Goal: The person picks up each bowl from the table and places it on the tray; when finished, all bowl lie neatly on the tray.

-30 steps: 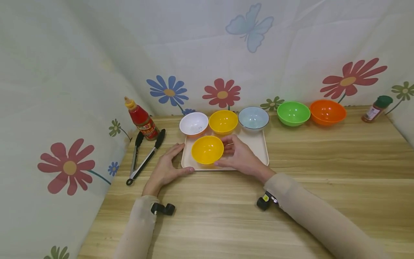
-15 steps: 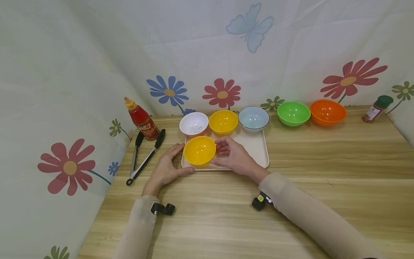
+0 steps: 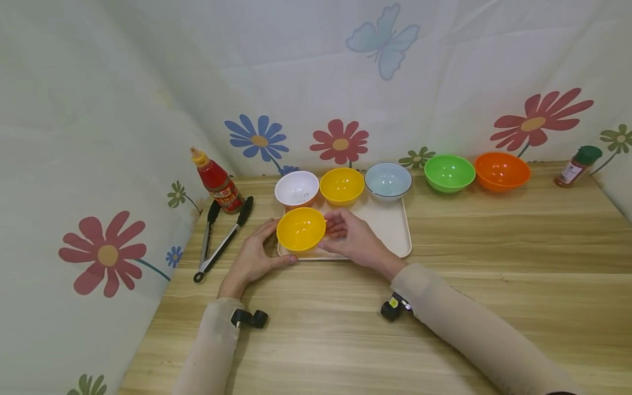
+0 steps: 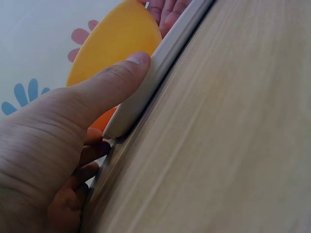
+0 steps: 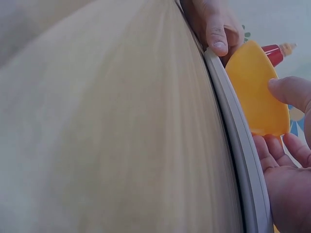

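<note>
Nearest, the left hand (image 3: 252,259) lies with thumb and fingers spread apart at the near left corner of the pale tray (image 3: 388,226), while the right hand (image 3: 362,240) clasps the right side of a yellow bowl (image 3: 301,229) over the tray's left part. Behind, a white bowl (image 3: 296,188), a second yellow bowl (image 3: 342,186) and a pale blue bowl (image 3: 388,181) form a row before the flowered backdrop (image 3: 444,66)

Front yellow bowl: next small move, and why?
Probably ease the right hand away from the front yellow bowl: it is over the left end of the tray, close beside the left hand. Its base is hidden, so go gently.
</note>
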Tool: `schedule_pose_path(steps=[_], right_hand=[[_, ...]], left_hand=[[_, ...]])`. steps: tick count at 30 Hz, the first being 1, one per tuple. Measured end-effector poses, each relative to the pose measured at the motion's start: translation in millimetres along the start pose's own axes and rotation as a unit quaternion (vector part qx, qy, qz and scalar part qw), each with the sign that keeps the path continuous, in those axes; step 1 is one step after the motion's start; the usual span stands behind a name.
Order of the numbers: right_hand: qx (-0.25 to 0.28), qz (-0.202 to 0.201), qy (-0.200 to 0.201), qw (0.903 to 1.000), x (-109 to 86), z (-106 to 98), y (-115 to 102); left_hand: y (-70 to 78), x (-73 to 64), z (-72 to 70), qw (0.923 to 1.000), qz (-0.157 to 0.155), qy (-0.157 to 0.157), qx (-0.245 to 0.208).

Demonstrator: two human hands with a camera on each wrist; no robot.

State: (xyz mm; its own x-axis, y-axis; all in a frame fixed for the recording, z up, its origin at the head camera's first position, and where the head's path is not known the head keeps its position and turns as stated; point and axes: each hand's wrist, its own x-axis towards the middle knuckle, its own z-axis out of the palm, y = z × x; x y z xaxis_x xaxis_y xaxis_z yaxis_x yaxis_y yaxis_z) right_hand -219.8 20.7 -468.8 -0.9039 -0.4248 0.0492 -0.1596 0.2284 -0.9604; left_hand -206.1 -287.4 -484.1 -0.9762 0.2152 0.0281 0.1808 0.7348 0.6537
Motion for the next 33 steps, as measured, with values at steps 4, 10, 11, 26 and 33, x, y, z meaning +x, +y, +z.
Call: schedule_pose_path(steps=[4,10,11,26,33], right_hand=[[-0.006,0.002,0.001,1.0000,0.5,1.6,-1.8],[-0.011,0.005,0.004,0.9999,1.0,3.9,-4.0],[-0.011,0.006,0.005,0.9999,1.1,4.2,-4.3],[-0.007,0.008,-0.004,0.9999,2.6,5.1,-6.8],[-0.007,0.006,-0.010,0.9999,2.6,5.3,-7.4]], left_hand=[[-0.7,1.4,0.0,1.0000,-0.002,0.000,-0.002],[-1.1,2.3,-1.3,1.0000,-0.003,0.003,-0.006],[-1.0,2.3,-1.4,1.0000,-0.003,0.003,-0.008],[-2.5,2.3,-1.5,0.9998,0.006,0.004,-0.017],[-3.0,1.5,-1.1,0.9999,0.004,0.005,-0.012]])
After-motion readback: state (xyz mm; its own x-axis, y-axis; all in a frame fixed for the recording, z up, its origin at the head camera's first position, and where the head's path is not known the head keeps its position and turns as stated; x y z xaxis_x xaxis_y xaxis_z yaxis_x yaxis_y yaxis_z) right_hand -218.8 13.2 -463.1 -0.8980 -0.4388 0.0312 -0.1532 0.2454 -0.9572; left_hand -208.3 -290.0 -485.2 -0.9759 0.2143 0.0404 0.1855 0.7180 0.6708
